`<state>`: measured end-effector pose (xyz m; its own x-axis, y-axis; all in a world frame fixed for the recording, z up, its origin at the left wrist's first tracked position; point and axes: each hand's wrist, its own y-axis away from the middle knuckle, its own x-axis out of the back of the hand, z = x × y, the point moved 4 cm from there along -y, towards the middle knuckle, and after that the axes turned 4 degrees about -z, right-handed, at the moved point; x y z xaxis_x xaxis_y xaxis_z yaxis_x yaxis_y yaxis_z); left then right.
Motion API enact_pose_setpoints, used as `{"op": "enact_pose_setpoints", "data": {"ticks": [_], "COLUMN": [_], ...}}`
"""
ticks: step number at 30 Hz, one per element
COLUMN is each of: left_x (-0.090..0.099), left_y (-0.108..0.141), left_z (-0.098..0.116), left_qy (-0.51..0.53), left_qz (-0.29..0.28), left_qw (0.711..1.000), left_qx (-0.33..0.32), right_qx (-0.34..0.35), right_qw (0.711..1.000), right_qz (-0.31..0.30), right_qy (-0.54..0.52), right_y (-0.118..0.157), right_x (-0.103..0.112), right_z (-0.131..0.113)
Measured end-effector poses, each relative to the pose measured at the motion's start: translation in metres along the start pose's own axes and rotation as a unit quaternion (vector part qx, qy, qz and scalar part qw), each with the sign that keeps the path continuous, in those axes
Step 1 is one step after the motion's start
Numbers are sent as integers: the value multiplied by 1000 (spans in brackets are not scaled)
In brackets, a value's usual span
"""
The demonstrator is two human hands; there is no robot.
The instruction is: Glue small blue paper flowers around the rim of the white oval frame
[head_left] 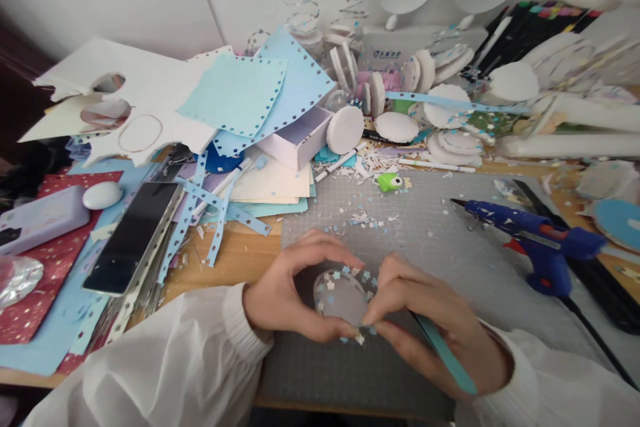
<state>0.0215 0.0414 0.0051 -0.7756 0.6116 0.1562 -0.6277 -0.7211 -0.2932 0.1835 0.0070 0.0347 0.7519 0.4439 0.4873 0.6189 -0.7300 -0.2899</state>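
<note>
Toward six o'clock over the grey gridded cutting mat (415, 213), the left hand (287, 283) cups a round pale-grey disc (344, 300) while the right hand (435, 303) pinches its four-o'clock rim, also gripping a slim teal tool (446, 355). Edging seems the step in hand; next likely calls for steady fingertip placing. Small white and light-blue paper-like stars (367, 275) stud the rim.

Here's the round piece (347, 303), greyish in the middle, pale-blue and cream flowers (331, 285) dotting its rim, framed by left hand (300, 287) and right hand (435, 310); slim teal tool (447, 357) slanting from the right palm!
</note>
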Motion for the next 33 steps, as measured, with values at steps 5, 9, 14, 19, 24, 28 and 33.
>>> {"op": "enact_pose_setpoints", "data": {"ticks": [5,9,14,19,24,28,33], "left_x": [0,-1,-3,-4,-6,-7,-7], "left_y": [0,0,-1,-2,-2,-3,-2], "left_z": [0,1,4,5,6,7,6], "left_qy": [17,1,-22,-34,-47,-56,-77], "left_qz": [3,-9,-30,-35,-37,-34,-26], "left_qw": [1000,1000,999,999,998,997,996], "left_qx": [16,12,-10,-15,-24,-29,-30], "right_qx": [-78,-120,-207,-230,-243,-241,-253], "right_qw": [987,913,825,878,918,926,932], "right_qz": [134,351,338,183,126,105,59], "right_qy": [-53,-173,-403,-379,-287,-269,-254], "right_y": [8,13,9,7,12,12,13], "right_x": [13,36,35,12,1,-1,-6], "right_z": [10,25,40,34,33,30,29]}}
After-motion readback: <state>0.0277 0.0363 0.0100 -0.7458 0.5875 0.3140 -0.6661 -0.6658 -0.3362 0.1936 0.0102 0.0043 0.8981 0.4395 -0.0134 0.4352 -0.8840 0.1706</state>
